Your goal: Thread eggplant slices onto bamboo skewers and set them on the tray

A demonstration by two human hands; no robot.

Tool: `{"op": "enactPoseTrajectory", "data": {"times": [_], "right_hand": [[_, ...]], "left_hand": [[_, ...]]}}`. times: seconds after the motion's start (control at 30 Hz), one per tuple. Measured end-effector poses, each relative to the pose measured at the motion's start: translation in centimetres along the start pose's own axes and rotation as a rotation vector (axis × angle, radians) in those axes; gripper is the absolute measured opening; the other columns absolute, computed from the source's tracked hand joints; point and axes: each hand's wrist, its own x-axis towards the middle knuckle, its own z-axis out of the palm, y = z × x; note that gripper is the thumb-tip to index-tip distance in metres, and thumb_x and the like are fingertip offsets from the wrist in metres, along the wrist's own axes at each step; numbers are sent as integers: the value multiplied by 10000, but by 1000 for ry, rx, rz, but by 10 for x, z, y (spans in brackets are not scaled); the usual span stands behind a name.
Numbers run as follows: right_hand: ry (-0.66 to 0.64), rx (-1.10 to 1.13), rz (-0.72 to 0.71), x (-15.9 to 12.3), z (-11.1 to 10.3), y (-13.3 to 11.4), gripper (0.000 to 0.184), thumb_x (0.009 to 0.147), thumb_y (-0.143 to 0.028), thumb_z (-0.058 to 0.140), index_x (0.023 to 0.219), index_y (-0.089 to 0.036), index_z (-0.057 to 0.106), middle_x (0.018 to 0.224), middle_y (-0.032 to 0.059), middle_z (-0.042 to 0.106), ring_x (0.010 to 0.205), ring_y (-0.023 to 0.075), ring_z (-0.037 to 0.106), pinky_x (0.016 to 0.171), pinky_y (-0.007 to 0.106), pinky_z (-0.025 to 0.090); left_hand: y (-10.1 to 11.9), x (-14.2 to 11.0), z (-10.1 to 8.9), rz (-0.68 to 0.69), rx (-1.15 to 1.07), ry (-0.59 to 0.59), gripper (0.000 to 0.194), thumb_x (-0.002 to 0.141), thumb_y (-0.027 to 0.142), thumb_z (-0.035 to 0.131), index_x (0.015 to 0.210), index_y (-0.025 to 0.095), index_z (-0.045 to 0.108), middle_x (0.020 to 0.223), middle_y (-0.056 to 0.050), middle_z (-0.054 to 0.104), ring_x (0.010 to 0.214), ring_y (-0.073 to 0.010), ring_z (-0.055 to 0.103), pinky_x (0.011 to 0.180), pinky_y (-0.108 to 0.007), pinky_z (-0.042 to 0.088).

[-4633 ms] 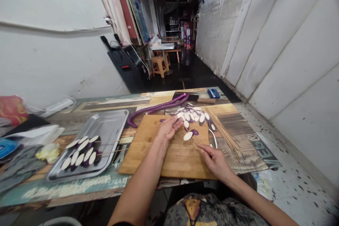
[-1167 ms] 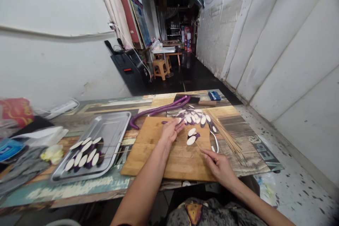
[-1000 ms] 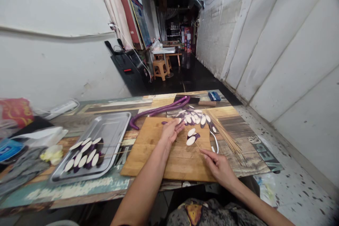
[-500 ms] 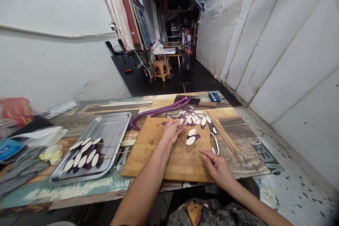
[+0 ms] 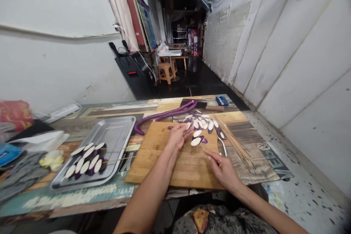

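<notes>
My right hand [image 5: 222,166] is closed on a thin wooden skewer [image 5: 203,148] above the right part of the wooden cutting board [image 5: 153,153]. Eggplant slices [image 5: 196,141] with white faces and purple skin sit on the skewer's far end. My left hand [image 5: 178,134] pinches another eggplant slice [image 5: 188,126] over the board's far side, left of the skewered ones. Just beyond my hands lies a heap of loose eggplant slices [image 5: 203,121]. On the left, a metal tray [image 5: 117,131] carries skewered eggplant slices [image 5: 88,153], their sticks pointing right over its rim.
Long whole eggplants [image 5: 164,113] lie behind the board. A bundle of bare skewers [image 5: 236,140] rests at the right. A cleaver [image 5: 215,108] and a small blue box [image 5: 222,101] sit at the table's far edge. A grey cloth [image 5: 24,172] lies left of the tray.
My right hand has shifted slightly up and left, bringing the skewered slices closer to my left hand. My left hand stays almost in place with its slice.
</notes>
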Motion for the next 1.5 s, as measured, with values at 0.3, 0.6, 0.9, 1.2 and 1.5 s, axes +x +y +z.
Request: {"op": "enactPoseTrajectory", "data": {"times": [0.3, 0.6, 0.9, 1.2, 1.5], "right_hand": [[33, -8, -20, 19, 10, 6, 349, 845, -280, 428, 1046, -136, 675, 1032, 121, 682, 930, 236, 660, 814, 372, 536], [71, -19, -33, 32, 24, 9, 324, 852, -247, 434, 1079, -179, 655, 999, 85, 701, 903, 216, 662, 817, 340, 522], [52, -93, -53, 32, 28, 8, 308, 871, -256, 408, 1049, -171, 645, 880, 68, 712, 746, 197, 662, 676, 295, 512], [34, -85, -52, 28, 29, 10, 298, 869, -269, 419, 1034, -182, 651, 923, 72, 714, 780, 200, 669, 720, 305, 519], [52, -33, -54, 31, 26, 8, 305, 866, -267, 424, 1047, -192, 658, 941, 64, 715, 836, 203, 672, 740, 298, 527]], "left_hand": [[-8, 0, 1, 2, 30, -4, 151, 676, 153, 702, 756, 134, 575, 734, -31, 677, 584, -129, 638, 576, -248, 527], [-5, -8, 5, -262, -55, -195, 155, 781, 181, 633, 916, 117, 594, 911, -109, 677, 822, -200, 667, 757, -396, 553], [-17, -3, 5, -334, -4, -115, 48, 786, 105, 601, 821, 81, 577, 752, -110, 672, 675, -169, 665, 652, -314, 572], [-8, -10, 14, -163, -87, -46, 111, 816, 189, 593, 870, 92, 599, 815, -97, 675, 719, -149, 653, 681, -305, 569], [-10, -9, 14, -204, -61, -106, 274, 799, 362, 610, 917, 115, 594, 844, -92, 667, 717, -166, 648, 667, -357, 572]]}}
